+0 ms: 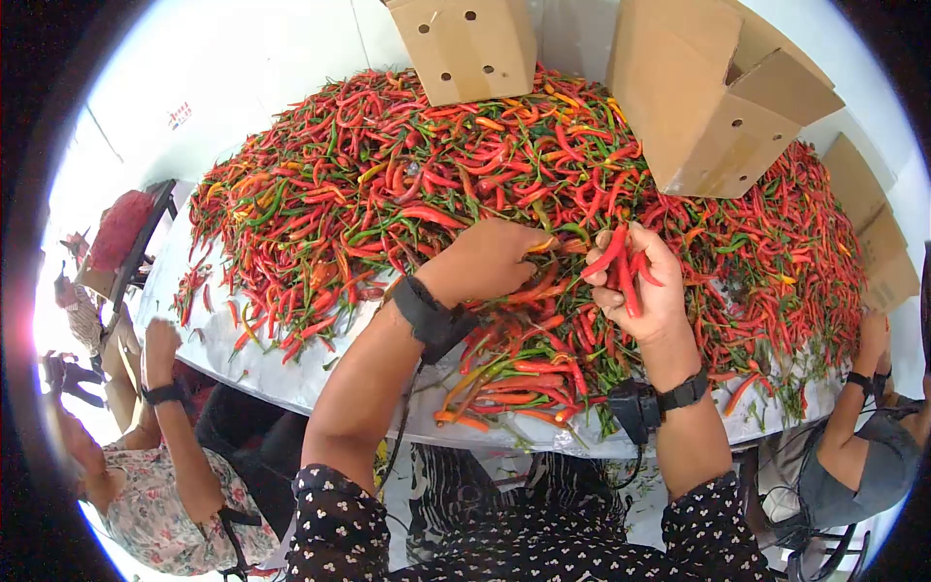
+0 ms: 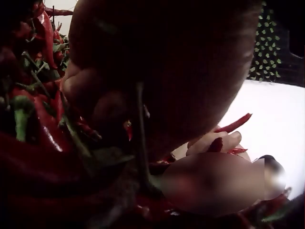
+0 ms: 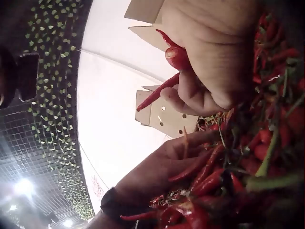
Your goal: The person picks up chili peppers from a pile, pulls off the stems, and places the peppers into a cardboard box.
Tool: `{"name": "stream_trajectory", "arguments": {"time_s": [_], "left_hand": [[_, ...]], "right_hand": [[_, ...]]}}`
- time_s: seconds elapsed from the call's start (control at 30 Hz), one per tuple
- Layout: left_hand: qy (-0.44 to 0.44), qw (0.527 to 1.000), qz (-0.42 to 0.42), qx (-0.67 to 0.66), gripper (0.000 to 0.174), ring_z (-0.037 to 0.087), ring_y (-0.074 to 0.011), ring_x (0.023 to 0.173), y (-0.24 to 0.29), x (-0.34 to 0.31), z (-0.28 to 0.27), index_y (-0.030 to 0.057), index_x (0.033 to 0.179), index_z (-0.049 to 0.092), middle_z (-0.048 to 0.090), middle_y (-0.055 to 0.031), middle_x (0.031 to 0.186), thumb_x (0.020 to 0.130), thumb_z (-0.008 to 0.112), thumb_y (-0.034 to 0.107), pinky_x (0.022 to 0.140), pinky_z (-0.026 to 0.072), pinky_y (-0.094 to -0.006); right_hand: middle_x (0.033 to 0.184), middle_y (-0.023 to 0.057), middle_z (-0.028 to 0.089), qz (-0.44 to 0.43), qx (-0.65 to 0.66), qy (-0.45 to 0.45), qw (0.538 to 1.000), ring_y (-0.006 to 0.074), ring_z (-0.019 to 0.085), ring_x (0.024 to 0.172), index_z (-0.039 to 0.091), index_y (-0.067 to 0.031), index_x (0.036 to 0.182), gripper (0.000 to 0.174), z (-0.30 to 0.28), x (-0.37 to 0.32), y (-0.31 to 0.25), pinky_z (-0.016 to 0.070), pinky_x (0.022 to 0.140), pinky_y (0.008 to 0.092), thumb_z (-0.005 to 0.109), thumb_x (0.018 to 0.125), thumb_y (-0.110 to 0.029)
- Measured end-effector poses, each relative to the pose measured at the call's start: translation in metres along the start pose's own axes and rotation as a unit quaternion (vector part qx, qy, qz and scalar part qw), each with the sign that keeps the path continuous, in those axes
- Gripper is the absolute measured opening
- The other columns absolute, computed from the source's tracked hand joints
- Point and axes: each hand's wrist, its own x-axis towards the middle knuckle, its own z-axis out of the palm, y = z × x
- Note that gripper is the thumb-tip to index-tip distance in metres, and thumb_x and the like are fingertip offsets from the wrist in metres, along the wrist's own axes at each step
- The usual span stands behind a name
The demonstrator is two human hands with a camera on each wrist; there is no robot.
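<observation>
While the right hand's (image 1: 648,286) fingers curl round several red chillies (image 1: 626,276), the left hand (image 1: 487,258) is just beside them at the pile (image 1: 388,155) on the worktop (image 1: 291,376), its own grip impossible to tell, and a box (image 1: 475,48) stands beyond both hands' fingers.

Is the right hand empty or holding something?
Holding: the right hand grips several red chillies, their tips jutting out of its grip in both the head and right wrist views.
</observation>
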Motion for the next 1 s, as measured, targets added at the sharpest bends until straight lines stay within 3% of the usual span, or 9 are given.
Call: {"name": "stream_trajectory", "arguments": {"time_s": [0.07,0.2,0.3,0.43,0.6,0.67,0.7,0.77,1.0], "left_hand": [[0.027,0.999,0.017,0.027,0.022,0.057,-0.0357,0.077,-0.004,0.0,0.003,0.0043,0.089,0.059,0.059,-0.0175,0.079,0.069,0.057,0.011,0.069,0.0462,-0.0448],[0.002,0.996,0.012,0.084,0.021,0.058,-0.0354,0.078,-0.008,-0.001,0.006,0.0028,0.087,0.058,0.06,-0.0176,0.079,0.069,0.057,0.013,0.07,0.0461,-0.0444],[-0.007,0.996,0.01,0.089,0.022,0.058,-0.0352,0.078,-0.01,-0.002,0.006,0.0015,0.086,0.058,0.06,-0.0177,0.08,0.069,0.058,0.015,0.071,0.046,-0.0444],[-0.015,0.995,0.002,0.1,0.021,0.057,-0.0353,0.079,-0.007,-0.002,0.006,0.0008,0.083,0.059,0.059,-0.0181,0.081,0.069,0.059,0.016,0.072,0.0457,-0.0446],[-0.005,0.996,0.016,0.091,0.02,0.058,-0.0355,0.076,-0.003,-0.001,0.002,0.001,0.08,0.061,0.06,-0.0173,0.078,0.069,0.059,0.017,0.069,0.0462,-0.0434],[0.016,0.997,-0.052,-0.059,0.019,0.059,-0.032,0.068,0.003,-0.001,-0.006,0.0011,0.08,0.063,0.062,-0.0158,0.074,0.069,0.06,0.017,0.063,0.0464,-0.0392],[0.016,0.997,-0.052,-0.059,0.019,0.059,-0.032,0.068,0.004,-0.001,-0.008,0.0011,0.08,0.063,0.062,-0.0158,0.074,0.069,0.06,0.017,0.063,0.0464,-0.0392],[0.025,0.988,-0.087,-0.126,0.016,0.061,-0.0197,0.065,0.005,-0.001,-0.012,-0.0005,0.082,0.062,0.062,-0.0137,0.07,0.072,0.062,0.013,0.063,0.0471,-0.0308],[0.024,0.974,-0.052,-0.219,0.014,0.055,-0.0086,0.068,0.014,-0.002,-0.012,-0.0021,0.083,0.061,0.062,-0.0044,0.073,0.075,0.06,0.009,0.062,0.0451,-0.0263]], "right_hand": [[0.074,0.0083,0.061,0.012,-0.013,0.002,1.0,0.0178,0.06,0.062,0.056,-0.007,0.084,0.025,-0.002,0.002,0.001,0.0382,0.036,0.021,0.049,0.088,-0.031],[0.073,0.0075,0.06,0.025,-0.033,0.014,0.999,0.018,0.06,0.061,0.055,-0.0094,0.081,0.022,-0.003,0.003,0.004,0.0394,0.036,0.0211,0.053,0.088,-0.03],[0.072,0.0061,0.059,0.013,-0.064,0.048,0.997,0.0178,0.059,0.061,0.053,-0.0116,0.079,0.01,0.0,0.001,0.005,0.0424,0.039,0.0237,0.061,0.083,-0.018],[0.07,0.0047,0.057,-0.033,-0.091,0.039,0.995,0.0167,0.058,0.061,0.054,-0.0099,0.081,0.008,0.001,0.003,0.007,0.0448,0.044,0.0256,0.061,0.082,-0.014],[0.068,0.0006,0.054,-0.091,-0.142,0.049,0.984,0.01,0.052,0.059,0.056,-0.0058,0.087,0.008,0.007,0.001,0.005,0.0423,0.049,0.0205,0.06,0.081,-0.009],[0.067,-0.0002,0.053,-0.095,-0.158,0.051,0.981,0.0086,0.051,0.058,0.056,-0.0056,0.088,0.009,0.008,0.001,0.004,0.0412,0.049,0.0198,0.061,0.081,-0.008],[0.067,-0.0009,0.052,-0.099,-0.175,0.054,0.978,0.0072,0.05,0.057,0.056,-0.0054,0.088,0.009,0.009,0.0,0.004,0.04,0.048,0.0191,0.061,0.08,-0.007],[0.066,-0.0015,0.052,-0.095,-0.202,0.056,0.973,0.0066,0.049,0.056,0.056,-0.0052,0.088,0.009,0.014,-0.002,0.003,0.04,0.048,0.0193,0.061,0.08,-0.007],[0.065,-0.0037,0.05,-0.115,-0.188,0.085,0.972,0.0057,0.046,0.053,0.057,-0.0062,0.089,0.012,0.006,0.003,0.006,0.0363,0.044,0.0193,0.063,0.079,-0.007]]}}
